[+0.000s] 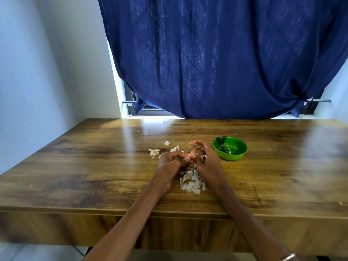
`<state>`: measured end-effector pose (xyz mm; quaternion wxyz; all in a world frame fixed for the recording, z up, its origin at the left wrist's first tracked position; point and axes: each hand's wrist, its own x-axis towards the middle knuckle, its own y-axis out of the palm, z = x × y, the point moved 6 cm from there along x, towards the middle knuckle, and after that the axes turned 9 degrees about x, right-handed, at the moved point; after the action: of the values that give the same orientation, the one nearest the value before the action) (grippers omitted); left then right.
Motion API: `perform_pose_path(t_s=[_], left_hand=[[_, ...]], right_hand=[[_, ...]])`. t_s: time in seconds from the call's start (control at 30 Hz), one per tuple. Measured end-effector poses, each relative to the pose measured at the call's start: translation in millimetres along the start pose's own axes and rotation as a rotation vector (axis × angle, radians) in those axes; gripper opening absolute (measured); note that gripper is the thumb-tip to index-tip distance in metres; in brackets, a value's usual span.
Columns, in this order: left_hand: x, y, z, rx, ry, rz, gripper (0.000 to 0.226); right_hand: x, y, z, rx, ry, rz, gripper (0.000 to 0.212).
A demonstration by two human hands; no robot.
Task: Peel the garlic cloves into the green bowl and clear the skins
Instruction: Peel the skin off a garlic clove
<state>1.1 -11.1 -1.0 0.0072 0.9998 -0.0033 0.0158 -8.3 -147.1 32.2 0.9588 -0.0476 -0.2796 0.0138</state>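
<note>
A glossy wooden table (94, 166) stands against a window hung with a dark blue curtain (216, 53), pale walls at the left. Over the table's middle, the left hand (170, 162) and right hand (204, 159) meet, fingers curled, pinching a small garlic clove (191, 155) between them; which way it points is too small to tell. Loose skins (192, 182) lie just nearer, more to the far left. The green bowl (230, 148) sits right of the hands.

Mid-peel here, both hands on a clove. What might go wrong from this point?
1. The garlic clove is pinched between the left hand and right hand over the table, not the green bowl; if it slips, it may land among the garlic skins.
2. Loose skins lie scattered and could be missed when clearing.
</note>
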Motion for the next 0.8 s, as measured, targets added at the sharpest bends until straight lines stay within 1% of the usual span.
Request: perform_pose_path(t_s=[0.17,0.33,0.53,0.7,0.8], left_hand=[[0,0,2,-0.01,-0.019,-0.033,0.009],[-3,2,-2,-0.033,0.013,-0.061,0.011],[-8,5,-8,0.009,0.045,-0.035,0.017],[-10,1,-9,0.001,0.051,-0.073,0.016],[-10,1,-10,0.007,0.062,-0.083,0.015]], right_hand=[[-1,4,0,0.017,0.049,0.04,0.037],[-1,3,1,0.019,0.05,0.019,0.041],[-2,1,-1,0.031,0.027,-0.026,0.037],[-2,2,0,-0.006,0.005,-0.026,0.033],[-1,2,-3,-0.017,0.015,-0.023,0.034]])
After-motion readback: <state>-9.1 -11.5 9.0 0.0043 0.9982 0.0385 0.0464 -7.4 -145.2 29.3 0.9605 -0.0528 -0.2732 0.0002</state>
